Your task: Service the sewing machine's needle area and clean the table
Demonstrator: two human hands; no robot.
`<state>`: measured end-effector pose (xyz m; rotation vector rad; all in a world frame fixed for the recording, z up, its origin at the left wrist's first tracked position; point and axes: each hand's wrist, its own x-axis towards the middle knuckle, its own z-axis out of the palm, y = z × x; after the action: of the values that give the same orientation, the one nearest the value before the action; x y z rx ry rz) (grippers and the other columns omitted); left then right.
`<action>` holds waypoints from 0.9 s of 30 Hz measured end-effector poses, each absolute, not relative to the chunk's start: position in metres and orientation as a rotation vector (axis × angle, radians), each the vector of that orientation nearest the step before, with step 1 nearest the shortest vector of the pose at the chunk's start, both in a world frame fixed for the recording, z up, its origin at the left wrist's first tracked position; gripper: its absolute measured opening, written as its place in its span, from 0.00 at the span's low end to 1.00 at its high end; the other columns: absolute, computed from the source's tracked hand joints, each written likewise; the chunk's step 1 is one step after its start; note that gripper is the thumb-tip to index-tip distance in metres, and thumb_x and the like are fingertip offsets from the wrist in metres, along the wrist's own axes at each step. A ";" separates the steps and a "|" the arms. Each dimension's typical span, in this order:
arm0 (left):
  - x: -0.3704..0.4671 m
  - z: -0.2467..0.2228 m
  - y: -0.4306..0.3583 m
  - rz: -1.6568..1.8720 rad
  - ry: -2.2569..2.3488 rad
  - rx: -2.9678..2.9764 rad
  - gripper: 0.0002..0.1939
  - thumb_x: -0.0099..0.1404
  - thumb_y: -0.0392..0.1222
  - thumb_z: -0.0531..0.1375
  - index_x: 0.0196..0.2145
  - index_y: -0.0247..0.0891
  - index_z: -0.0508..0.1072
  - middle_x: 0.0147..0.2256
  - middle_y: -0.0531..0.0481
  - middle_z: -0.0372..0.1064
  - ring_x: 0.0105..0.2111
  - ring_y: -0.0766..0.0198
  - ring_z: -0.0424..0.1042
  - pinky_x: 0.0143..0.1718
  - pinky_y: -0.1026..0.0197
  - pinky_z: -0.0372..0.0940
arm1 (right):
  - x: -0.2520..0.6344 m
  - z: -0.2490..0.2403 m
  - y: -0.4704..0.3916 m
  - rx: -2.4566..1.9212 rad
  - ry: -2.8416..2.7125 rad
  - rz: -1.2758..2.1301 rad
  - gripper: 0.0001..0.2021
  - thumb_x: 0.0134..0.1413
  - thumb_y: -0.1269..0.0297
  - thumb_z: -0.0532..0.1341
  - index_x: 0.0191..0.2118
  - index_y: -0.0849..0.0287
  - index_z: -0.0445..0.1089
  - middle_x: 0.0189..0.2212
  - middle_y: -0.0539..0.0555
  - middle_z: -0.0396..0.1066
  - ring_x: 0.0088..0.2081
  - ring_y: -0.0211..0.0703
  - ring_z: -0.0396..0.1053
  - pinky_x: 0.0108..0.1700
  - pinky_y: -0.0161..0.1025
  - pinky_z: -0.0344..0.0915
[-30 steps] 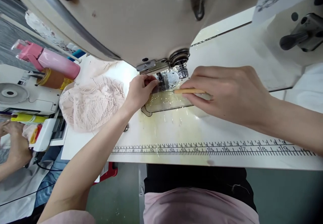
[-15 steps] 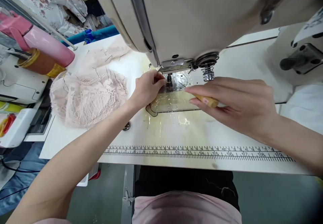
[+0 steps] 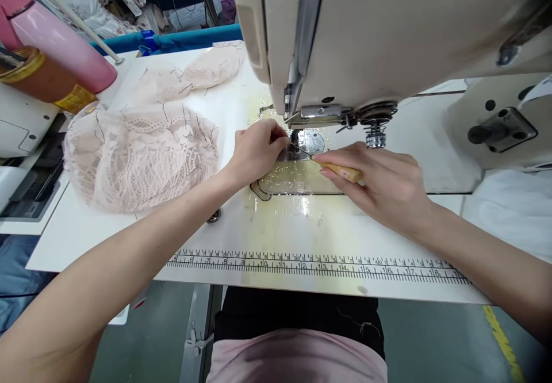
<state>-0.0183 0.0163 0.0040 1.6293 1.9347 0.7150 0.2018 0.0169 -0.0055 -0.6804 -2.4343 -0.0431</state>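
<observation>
A sewing machine head stands over a metal needle plate. At the left side of the presser foot, my left hand is closed in a pinch; what its fingertips hold, if anything, is hidden. My right hand grips an awl-like tool with a short wooden handle. Its thin metal shaft points left, and the tip is close to the presser foot and my left fingertips. Clear, shiny film covers the yellowish bed around the plate.
Pale pink lace fabric with dark loose threads lies to the left. Beyond it are a pink bottle and a brown jar of tools. A printed ruler runs along the table's front edge. White cloth lies at right.
The view has shifted, so the machine sits further right. My right hand has brought the tool left, its tip now close to my left fingertips. My left hand stays pinched by the presser foot.
</observation>
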 end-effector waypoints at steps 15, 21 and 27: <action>-0.018 0.003 0.014 0.732 1.935 1.651 0.06 0.66 0.35 0.60 0.30 0.36 0.74 0.29 0.51 0.72 0.33 0.63 0.69 0.42 0.54 0.62 | 0.198 -0.010 0.018 -0.313 -2.389 -0.547 0.07 0.57 0.78 0.63 0.40 0.62 0.69 0.30 0.48 0.76 0.28 0.33 0.68 0.28 0.33 0.65; -0.017 0.001 0.014 0.766 1.943 1.637 0.06 0.66 0.34 0.60 0.30 0.36 0.73 0.29 0.51 0.72 0.33 0.64 0.69 0.42 0.53 0.63 | 0.199 -0.013 0.019 -0.344 -2.361 -0.449 0.08 0.57 0.78 0.63 0.41 0.61 0.67 0.30 0.47 0.76 0.29 0.33 0.70 0.26 0.34 0.62; -0.020 0.000 0.016 0.742 1.904 1.663 0.06 0.65 0.34 0.60 0.29 0.37 0.73 0.28 0.51 0.72 0.32 0.64 0.69 0.39 0.55 0.62 | 0.200 -0.016 0.020 -0.367 -2.366 -0.404 0.12 0.56 0.82 0.61 0.42 0.60 0.67 0.32 0.47 0.76 0.31 0.33 0.72 0.26 0.33 0.62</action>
<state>-0.0198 0.0157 0.0004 1.6626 1.9037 0.7421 0.1998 0.0204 -0.0158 -0.3667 -2.3656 -0.4038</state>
